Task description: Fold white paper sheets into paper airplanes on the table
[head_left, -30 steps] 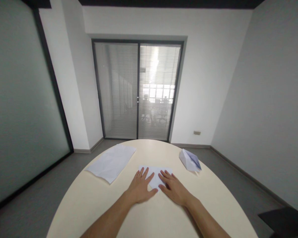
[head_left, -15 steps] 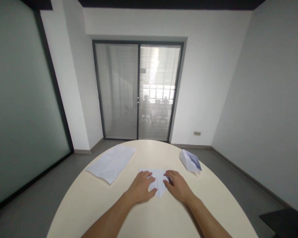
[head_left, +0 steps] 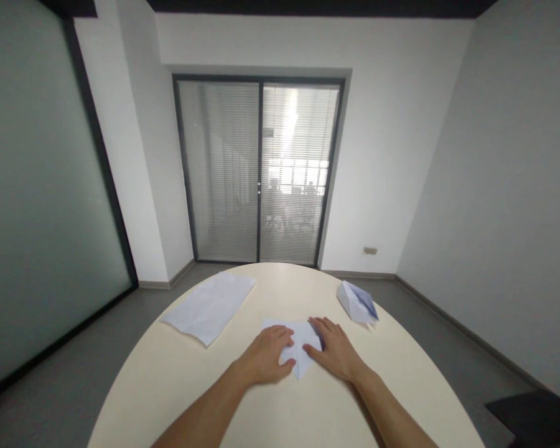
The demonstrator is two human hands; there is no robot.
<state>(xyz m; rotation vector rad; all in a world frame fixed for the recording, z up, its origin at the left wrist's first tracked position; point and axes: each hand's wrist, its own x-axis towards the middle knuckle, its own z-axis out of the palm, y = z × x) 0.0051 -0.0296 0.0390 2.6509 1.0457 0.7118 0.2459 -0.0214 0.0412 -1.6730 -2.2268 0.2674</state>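
Two hands flat on one partly folded paper sheet [head_left: 300, 348], which lies mid-counter just ahead of the person. Left hand [head_left: 267, 356] covers the sheet's left half, fingers [head_left: 282, 336] together and slightly curled, palm down, gripping nothing. Right hand [head_left: 335, 351] presses the right half, fingers spread and pointing to 11 o'clock, thumb near the centre crease; also gripping nothing, only pressing.

Sheet shows a pointed tip toward 6 o'clock between the two hands and a straight edge at 12 o'clock. Judged step: flattening diagonal folds either side of a centre line, likely an early paper-plane stage. Next move would probably call for one hand pinning the sheet while the other runs along the crease or lifts a flap; the paper is thin and slides on a smooth top, so one hand should stay down.

At 10 o'clock from the hands lies a creased flat sheet [head_left: 209, 307], well apart. At 2 o'clock sits a finished folded paper plane [head_left: 357, 302], near the far-right rim of the counter [head_left: 177, 386].

Edges: round counter, far rim at 12 o'clock not far past the sheet; right rim close behind the plane. Open room: bare top at 7 to 9 o'clock and at 4 to 5 o'clock, plus a strip at 12 o'clock between the two other papers. Dark object at lower-right corner, off the counter, unclear what it is.
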